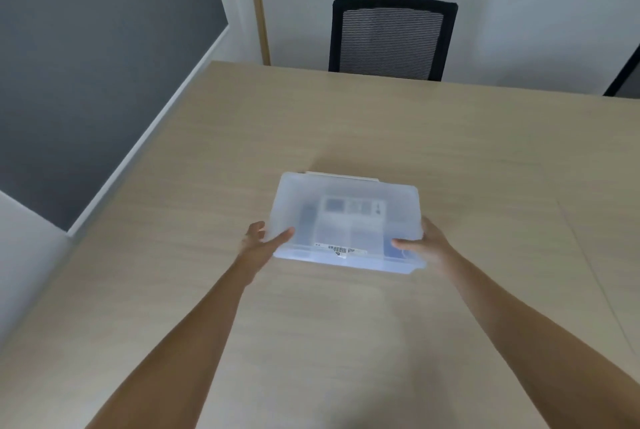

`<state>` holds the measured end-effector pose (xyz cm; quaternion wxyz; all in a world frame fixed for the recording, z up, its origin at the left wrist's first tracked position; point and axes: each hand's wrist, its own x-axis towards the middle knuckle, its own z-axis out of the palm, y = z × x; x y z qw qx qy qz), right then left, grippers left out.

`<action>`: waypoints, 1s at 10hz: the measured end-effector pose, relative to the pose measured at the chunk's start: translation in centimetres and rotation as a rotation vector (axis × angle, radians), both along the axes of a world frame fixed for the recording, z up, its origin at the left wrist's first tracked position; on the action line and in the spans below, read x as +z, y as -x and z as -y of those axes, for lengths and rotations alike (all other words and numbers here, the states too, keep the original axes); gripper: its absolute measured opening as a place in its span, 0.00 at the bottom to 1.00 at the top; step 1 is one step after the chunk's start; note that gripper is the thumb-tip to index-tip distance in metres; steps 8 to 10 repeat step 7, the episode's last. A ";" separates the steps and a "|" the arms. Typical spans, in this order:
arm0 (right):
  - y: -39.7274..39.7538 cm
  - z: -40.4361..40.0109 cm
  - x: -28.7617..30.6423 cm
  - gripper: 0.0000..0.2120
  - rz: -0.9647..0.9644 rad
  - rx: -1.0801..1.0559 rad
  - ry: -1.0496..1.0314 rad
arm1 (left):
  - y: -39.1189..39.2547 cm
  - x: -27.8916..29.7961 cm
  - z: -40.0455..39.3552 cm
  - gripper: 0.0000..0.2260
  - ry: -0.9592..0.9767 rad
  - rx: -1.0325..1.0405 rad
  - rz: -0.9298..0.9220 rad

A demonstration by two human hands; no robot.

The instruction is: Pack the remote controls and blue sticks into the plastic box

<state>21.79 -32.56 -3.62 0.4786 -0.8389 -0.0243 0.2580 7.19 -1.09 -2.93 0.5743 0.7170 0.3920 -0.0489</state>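
A translucent plastic box (349,193) with its lid on is at the middle of the wooden table (346,124), tilted toward me. My left hand (265,241) grips its left side with the thumb over the top. My right hand (420,243) grips its right side the same way. Through the cloudy plastic I make out a dark remote control (307,221) at the left, a blue shape (394,250) at the right, and a printed label in the middle. A barcode sticker (341,250) sits on the near wall. The contents are blurred.
A black mesh office chair (389,37) stands behind the table's far edge. Part of another dark chair (625,77) shows at the far right. The table's left edge runs along a grey wall panel (86,65).
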 end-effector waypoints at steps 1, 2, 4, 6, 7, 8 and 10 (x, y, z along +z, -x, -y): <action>0.7 -1.1 -1.0 0.50 0.020 -0.003 0.220 | -0.8 -1.2 0.9 0.42 -0.263 -0.053 -0.032; 2.0 -2.4 -0.2 0.44 0.057 -0.068 0.320 | -0.9 -1.9 1.6 0.40 -0.356 -0.067 -0.005; 2.3 -3.1 0.0 0.42 0.046 -0.111 0.393 | -1.1 -2.6 1.8 0.37 -0.368 -0.070 0.016; 3.8 -3.3 1.1 0.49 0.098 -0.038 0.423 | -0.9 -1.9 1.9 0.45 -0.432 -0.122 -0.087; 4.3 -3.4 2.7 0.58 0.188 -0.037 0.300 | 0.8 -1.2 2.8 0.51 -0.318 0.020 0.026; 4.3 -3.4 2.7 0.58 0.188 -0.037 0.300 | 0.8 -1.2 2.8 0.51 -0.318 0.020 0.026; 4.3 -3.4 2.7 0.58 0.188 -0.037 0.300 | 0.8 -1.2 2.8 0.51 -0.318 0.020 0.026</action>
